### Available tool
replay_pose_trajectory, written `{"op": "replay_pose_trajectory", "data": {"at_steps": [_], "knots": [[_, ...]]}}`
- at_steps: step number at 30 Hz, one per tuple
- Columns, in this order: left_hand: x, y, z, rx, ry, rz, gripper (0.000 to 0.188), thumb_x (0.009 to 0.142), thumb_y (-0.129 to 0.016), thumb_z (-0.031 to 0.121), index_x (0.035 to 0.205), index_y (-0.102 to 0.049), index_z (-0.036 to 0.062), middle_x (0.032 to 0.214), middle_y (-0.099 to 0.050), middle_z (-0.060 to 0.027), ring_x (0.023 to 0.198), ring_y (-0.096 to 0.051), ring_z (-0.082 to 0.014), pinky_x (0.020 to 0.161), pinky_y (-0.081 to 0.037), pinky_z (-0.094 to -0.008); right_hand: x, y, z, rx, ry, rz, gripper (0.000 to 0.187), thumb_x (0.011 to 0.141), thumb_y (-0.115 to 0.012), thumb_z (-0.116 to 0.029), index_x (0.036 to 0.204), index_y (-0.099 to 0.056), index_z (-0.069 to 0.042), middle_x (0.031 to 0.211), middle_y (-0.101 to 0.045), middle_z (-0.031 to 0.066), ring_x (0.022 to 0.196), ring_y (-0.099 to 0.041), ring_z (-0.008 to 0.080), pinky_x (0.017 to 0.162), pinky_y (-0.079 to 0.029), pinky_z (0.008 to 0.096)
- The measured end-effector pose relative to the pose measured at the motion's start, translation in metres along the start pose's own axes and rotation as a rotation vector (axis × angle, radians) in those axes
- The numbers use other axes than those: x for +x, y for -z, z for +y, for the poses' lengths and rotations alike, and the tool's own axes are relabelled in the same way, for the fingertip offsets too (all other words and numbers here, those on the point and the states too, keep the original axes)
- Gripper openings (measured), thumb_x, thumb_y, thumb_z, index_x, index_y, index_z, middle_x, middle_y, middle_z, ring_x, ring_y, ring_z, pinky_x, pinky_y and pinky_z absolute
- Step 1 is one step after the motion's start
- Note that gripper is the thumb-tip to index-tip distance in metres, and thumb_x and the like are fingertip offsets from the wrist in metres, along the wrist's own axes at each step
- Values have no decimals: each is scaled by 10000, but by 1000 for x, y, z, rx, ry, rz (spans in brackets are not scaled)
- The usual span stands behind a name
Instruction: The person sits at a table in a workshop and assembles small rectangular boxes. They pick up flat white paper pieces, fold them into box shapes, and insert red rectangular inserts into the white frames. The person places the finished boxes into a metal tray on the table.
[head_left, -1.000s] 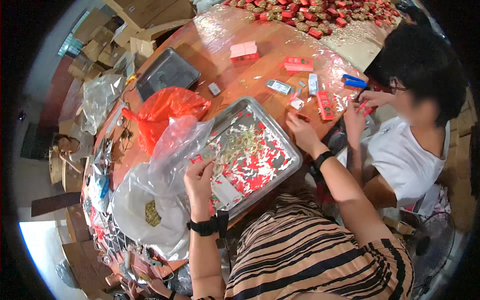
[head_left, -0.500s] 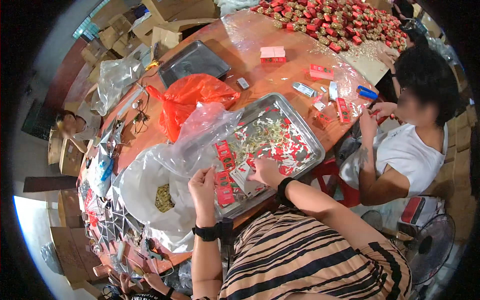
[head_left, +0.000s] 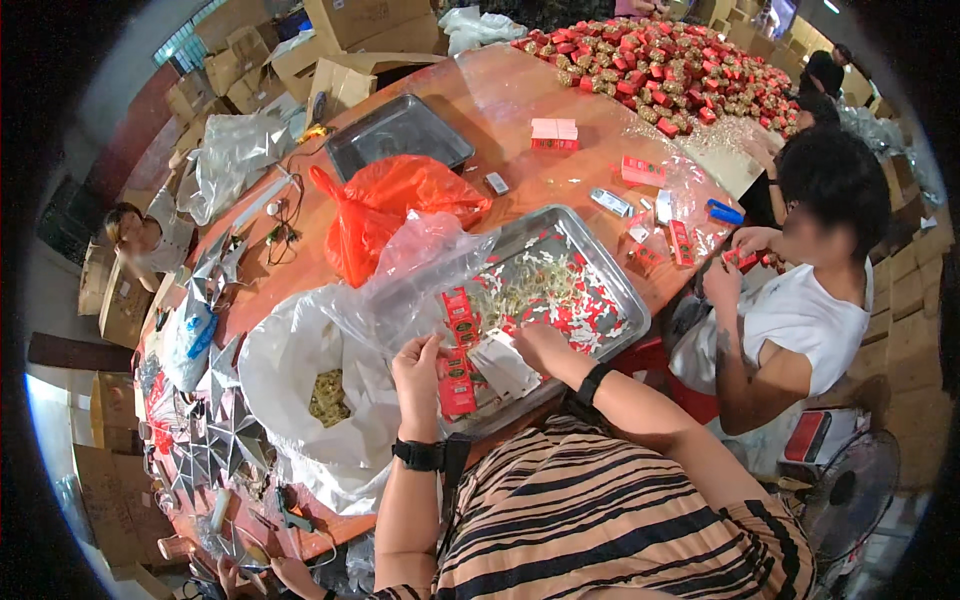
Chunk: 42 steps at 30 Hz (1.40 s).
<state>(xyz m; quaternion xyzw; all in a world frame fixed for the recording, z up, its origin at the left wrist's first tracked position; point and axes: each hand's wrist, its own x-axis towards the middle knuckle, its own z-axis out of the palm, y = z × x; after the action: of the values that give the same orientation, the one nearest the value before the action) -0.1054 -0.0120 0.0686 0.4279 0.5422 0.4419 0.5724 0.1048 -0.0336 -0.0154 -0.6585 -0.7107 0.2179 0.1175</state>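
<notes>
One left hand pinching red cards, right hand touching white cards, cannot tell if pinching, metal tray below

Count them: two trays, one red bag, one white sack, one blue stapler, one fan, red-and-gold pieces too heaped to count!

Bold stripes up front, and we had black at both ends!
We took in a peach-tan top crossed by black stripes, some broad, some thin; then we caught a chunky black strap on the left wrist, a dark boxy piece beside it, and a slimmer black band on the right.
</notes>
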Motion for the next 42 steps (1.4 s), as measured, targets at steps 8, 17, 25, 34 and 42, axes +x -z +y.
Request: {"op": "replay_pose_trajectory", "data": {"at_steps": [8,17,25,34,42], "knots": [[13,-25,-3,-138,75,-159,145,859,-521,103,775,-546,-12,633,-569,-37,468,-420,-55,442,-352,-201,-11,54,-10,625,-1,258,234,810,-570,-168,692,-491,17,570,-450,160,497,-439,274,490,-325,365],[27,-41,17,-448,256,-408,168,870,-482,79,962,-595,-5,717,-577,-22,578,-538,-83,588,-499,-243,-27,74,-34,449,141,337,130,811,-543,-123,784,-530,4,647,-522,177,594,-535,332,536,-393,384],[26,-47,35,48,24,-590,330,799,-495,-50,1115,-569,11,891,-597,-57,655,-560,-95,608,-501,-239,-24,77,-21,641,102,138,124,836,-531,-100,868,-570,14,705,-566,159,644,-560,171,607,-426,318],[28,-60,36,387,-282,-595,500,667,-585,-60,1152,-568,60,857,-562,-7,717,-514,-73,618,-452,-210,-23,72,-19,1059,49,-107,230,870,-548,-174,988,-589,19,842,-619,34,782,-517,82,707,-421,264],[20,-67,47,316,-290,-720,462,673,-545,-68,1126,-514,20,844,-567,-39,723,-537,-83,611,-453,-211,-28,81,-21,925,81,-139,245,870,-555,-209,946,-600,19,805,-619,41,739,-502,84,689,-414,279]]}}
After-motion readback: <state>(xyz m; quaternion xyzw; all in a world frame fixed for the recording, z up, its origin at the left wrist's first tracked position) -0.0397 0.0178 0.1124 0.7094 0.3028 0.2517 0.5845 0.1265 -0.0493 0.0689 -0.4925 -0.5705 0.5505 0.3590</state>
